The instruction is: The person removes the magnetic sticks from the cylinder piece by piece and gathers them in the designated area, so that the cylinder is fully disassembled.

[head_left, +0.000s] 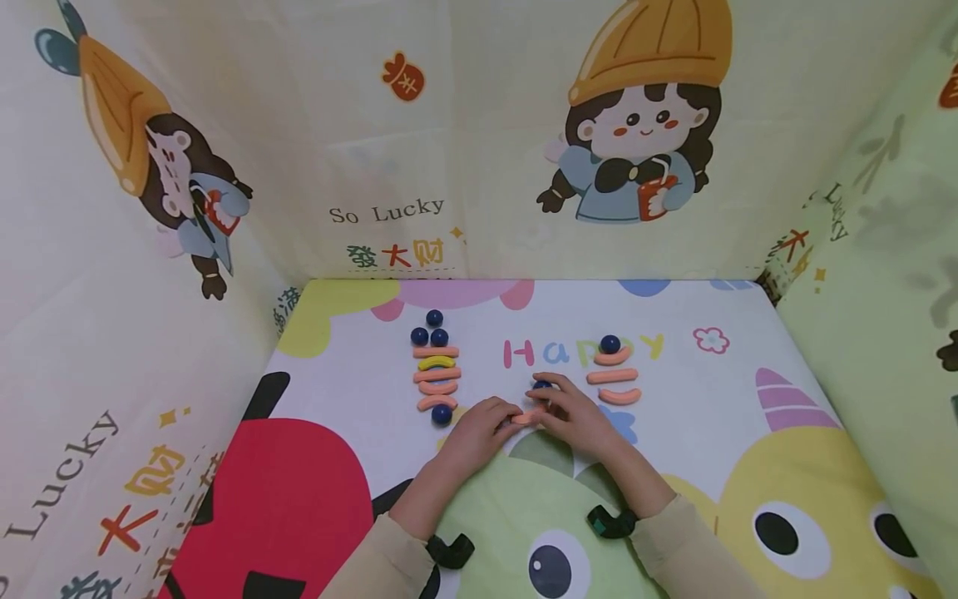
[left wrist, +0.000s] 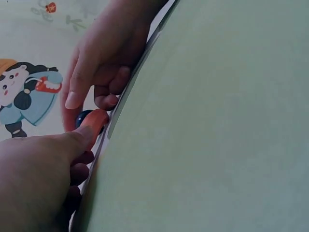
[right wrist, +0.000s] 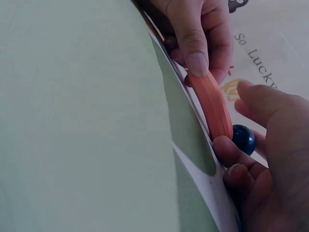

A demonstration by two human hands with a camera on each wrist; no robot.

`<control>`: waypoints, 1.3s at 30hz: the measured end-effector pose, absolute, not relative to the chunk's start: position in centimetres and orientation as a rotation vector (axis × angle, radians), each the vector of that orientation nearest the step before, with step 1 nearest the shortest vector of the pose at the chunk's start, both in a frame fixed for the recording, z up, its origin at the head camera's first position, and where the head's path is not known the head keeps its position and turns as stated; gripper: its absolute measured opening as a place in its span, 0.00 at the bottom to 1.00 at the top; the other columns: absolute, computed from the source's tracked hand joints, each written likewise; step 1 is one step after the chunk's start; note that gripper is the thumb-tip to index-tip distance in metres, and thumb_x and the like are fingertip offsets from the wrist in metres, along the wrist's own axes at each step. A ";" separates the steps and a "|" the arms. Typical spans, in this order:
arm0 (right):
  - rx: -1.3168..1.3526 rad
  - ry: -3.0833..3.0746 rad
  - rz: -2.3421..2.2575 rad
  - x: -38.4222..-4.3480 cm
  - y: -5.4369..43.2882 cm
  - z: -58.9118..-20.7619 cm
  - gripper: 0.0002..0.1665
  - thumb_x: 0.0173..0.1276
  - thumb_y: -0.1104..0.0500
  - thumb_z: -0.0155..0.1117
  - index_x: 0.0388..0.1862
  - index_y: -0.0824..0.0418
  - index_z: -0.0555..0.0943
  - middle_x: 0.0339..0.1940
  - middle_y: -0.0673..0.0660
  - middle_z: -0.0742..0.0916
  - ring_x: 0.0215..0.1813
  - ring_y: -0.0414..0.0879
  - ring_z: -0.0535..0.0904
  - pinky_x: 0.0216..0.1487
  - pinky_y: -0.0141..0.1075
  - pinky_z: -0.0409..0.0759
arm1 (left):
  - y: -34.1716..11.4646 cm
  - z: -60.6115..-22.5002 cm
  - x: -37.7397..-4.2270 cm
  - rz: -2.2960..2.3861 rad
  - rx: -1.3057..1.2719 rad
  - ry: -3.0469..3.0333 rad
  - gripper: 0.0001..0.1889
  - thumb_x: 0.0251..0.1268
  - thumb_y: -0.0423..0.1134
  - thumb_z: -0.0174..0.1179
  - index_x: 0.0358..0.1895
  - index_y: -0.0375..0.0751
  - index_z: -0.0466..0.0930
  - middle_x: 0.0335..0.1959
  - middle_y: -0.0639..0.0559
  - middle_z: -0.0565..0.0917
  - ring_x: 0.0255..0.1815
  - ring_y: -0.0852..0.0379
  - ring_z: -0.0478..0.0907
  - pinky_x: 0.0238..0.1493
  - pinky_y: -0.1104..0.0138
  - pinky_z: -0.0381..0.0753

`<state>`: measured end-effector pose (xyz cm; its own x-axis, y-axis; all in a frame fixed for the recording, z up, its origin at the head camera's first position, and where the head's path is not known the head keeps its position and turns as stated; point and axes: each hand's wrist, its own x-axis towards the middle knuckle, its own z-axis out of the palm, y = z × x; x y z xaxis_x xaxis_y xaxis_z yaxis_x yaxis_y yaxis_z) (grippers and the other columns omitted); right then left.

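Note:
My left hand (head_left: pixel 479 428) pinches one end of a curved, ridged pink sausage-shaped piece (right wrist: pixel 215 106) between thumb and finger. Facing it, my right hand (head_left: pixel 576 420) has loosely bent fingers, with a fingertip right at the piece's other end. A shiny dark blue ball (right wrist: pixel 244 139) sits just beyond that end, among the right fingers, and the right hand partly hides it in the head view. Both hands are low over the middle of the printed table mat (head_left: pixel 479 482).
Left of the hands runs a column of blue balls (head_left: pixel 441 414), several pink pieces (head_left: pixel 437 375) and a yellow curved piece (head_left: pixel 437 363). To the right, another blue ball (head_left: pixel 609 344) sits above three pink pieces (head_left: pixel 612 376). Printed cloth walls (head_left: pixel 494 166) surround the table.

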<state>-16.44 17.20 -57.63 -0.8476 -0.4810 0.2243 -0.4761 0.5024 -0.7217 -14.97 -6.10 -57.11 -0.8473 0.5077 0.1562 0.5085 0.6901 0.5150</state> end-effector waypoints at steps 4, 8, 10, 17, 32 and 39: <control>-0.836 2.699 -1.340 -16.5 17.3 -57.7 0.25 0.74 0.52 0.60 0.68 0.51 0.75 0.75 0.54 0.69 0.45 0.36 0.76 0.47 0.34 0.79 | -6.2 -57.3 -15.1 -0.876 -0.876 -2.887 0.12 0.74 0.50 0.54 0.52 0.53 0.82 0.48 0.59 0.83 0.49 0.62 0.79 0.51 0.67 0.80; -0.812 2.698 -1.348 -16.5 17.4 -57.7 0.25 0.74 0.52 0.60 0.69 0.50 0.74 0.75 0.54 0.69 0.45 0.36 0.77 0.47 0.34 0.79 | -6.2 -57.4 -15.1 -0.869 -0.879 -2.886 0.13 0.74 0.51 0.54 0.53 0.54 0.81 0.48 0.59 0.82 0.50 0.62 0.79 0.51 0.67 0.79; -0.802 2.697 -1.349 -16.5 17.3 -57.6 0.25 0.74 0.52 0.60 0.68 0.50 0.75 0.75 0.54 0.70 0.45 0.36 0.77 0.47 0.34 0.79 | -6.2 -57.3 -15.1 -0.874 -0.880 -2.886 0.13 0.74 0.51 0.54 0.53 0.54 0.81 0.48 0.59 0.82 0.49 0.62 0.79 0.51 0.67 0.80; -0.798 2.700 -1.340 -16.4 17.3 -57.4 0.25 0.74 0.51 0.60 0.68 0.51 0.75 0.75 0.54 0.69 0.43 0.36 0.76 0.44 0.33 0.78 | -6.2 -57.4 -15.1 -0.889 -0.870 -2.890 0.14 0.74 0.52 0.54 0.53 0.54 0.81 0.47 0.59 0.83 0.48 0.62 0.79 0.51 0.67 0.80; -0.898 2.657 -1.397 -16.4 17.4 -57.4 0.24 0.73 0.52 0.62 0.66 0.54 0.77 0.74 0.53 0.70 0.39 0.35 0.75 0.40 0.30 0.75 | -6.6 -57.3 -15.0 -1.017 -0.848 -2.893 0.15 0.73 0.54 0.54 0.54 0.56 0.82 0.48 0.61 0.83 0.49 0.64 0.79 0.52 0.67 0.80; -0.996 2.561 -1.511 -16.4 17.4 -57.8 0.20 0.69 0.58 0.66 0.59 0.56 0.81 0.64 0.57 0.76 0.48 0.43 0.76 0.41 0.30 0.77 | -6.8 -57.5 -15.1 -1.078 -0.838 -2.879 0.16 0.73 0.55 0.53 0.56 0.57 0.82 0.51 0.62 0.83 0.51 0.64 0.80 0.52 0.67 0.80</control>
<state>-16.41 17.38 -57.84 -0.7983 -0.5215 0.3014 -0.5159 0.3337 -0.7890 -15.11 -6.84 -57.51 -0.8607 0.4901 0.1377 0.4600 0.6329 0.6228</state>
